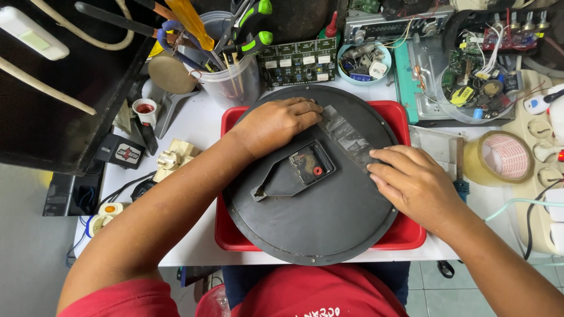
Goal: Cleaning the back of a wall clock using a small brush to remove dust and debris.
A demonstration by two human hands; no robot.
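Head view: left hand (276, 123) flat, fingers loosely spread, pressing the upper back of a round black clock (311, 176), gripping nothing. Right hand (414, 185) likewise open, fingertips on the lower end of a grey tape strip (346, 136) between both hands. Clock face-down in a red tray (405, 235). Clear tub (232, 79) behind, crammed with pliers and screwdrivers.
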